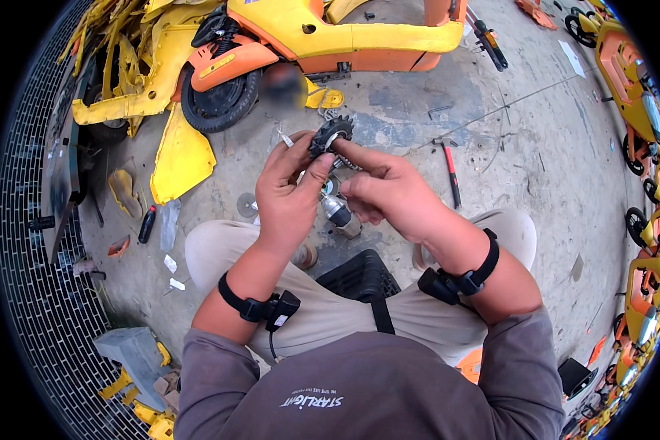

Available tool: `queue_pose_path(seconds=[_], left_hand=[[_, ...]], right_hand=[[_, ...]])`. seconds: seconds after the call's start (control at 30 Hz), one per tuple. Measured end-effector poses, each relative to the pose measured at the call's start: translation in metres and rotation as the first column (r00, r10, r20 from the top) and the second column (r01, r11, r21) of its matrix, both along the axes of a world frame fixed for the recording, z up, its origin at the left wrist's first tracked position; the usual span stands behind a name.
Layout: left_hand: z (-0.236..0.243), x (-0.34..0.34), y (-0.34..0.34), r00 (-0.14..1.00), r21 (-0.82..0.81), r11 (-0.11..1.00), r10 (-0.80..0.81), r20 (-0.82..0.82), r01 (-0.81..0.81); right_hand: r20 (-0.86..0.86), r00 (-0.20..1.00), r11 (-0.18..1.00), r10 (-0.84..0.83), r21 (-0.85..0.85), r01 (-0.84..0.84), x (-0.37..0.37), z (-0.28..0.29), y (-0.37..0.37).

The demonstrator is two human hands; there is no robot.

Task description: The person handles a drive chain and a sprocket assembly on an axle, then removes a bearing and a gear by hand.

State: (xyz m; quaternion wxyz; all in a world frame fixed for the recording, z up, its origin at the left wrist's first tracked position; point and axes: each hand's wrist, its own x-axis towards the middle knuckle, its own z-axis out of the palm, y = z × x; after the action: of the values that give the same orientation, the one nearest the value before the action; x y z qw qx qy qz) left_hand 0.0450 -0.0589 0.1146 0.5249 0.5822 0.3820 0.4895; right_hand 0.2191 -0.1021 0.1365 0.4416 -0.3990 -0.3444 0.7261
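My left hand (290,187) is closed on a black sprocket (330,138), a toothed ring held between thumb and fingers above the floor. Against the sprocket's pale inner ring rests the index finger of my right hand (389,189); its other fingers are curled in, and whether they hold anything small is hidden. A chain (328,103) lies just beyond the sprocket, partly covered by it. Below the hands, between my feet, is a silver and black cylindrical thing (337,213), partly hidden. A black plastic crate (359,275) stands between my legs.
A yellow and orange scooter (359,44) lies ahead, its black wheel (220,99) at the left. Yellow body panels (125,95) are heaped beside it. A red-handled hammer (449,172) lies right of my hands, a dark bottle (147,224) at the left. More scooters (642,293) line the right edge.
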Motion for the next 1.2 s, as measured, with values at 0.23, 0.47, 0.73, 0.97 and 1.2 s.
queue_pose_path(seconds=[0.23,0.47,0.73,0.97,1.2], left_hand=[[-0.002,-0.001,0.003,0.979,0.215,0.975,0.088,-0.183,-0.048],[0.009,-0.004,0.001,0.927,0.266,0.964,0.099,-0.362,0.001],[0.005,-0.001,0.003,0.963,0.329,0.944,0.091,-0.255,-0.002],[0.020,-0.006,0.003,0.911,0.392,0.918,0.108,-0.398,0.063],[0.013,-0.009,0.008,0.906,0.374,0.923,0.080,-0.416,0.090]], right_hand=[[0.526,0.848,0.957,-0.065,0.274,-0.096,-0.004,-0.006,-0.006],[0.809,0.076,0.683,-0.583,0.538,-0.494,0.001,-0.017,-0.002],[-0.129,0.976,0.983,0.172,-0.046,-0.180,0.005,0.003,-0.003],[0.874,0.442,0.859,-0.203,0.376,-0.348,0.000,-0.006,-0.001],[0.614,0.787,0.927,-0.056,0.325,-0.187,0.003,-0.010,-0.003]])
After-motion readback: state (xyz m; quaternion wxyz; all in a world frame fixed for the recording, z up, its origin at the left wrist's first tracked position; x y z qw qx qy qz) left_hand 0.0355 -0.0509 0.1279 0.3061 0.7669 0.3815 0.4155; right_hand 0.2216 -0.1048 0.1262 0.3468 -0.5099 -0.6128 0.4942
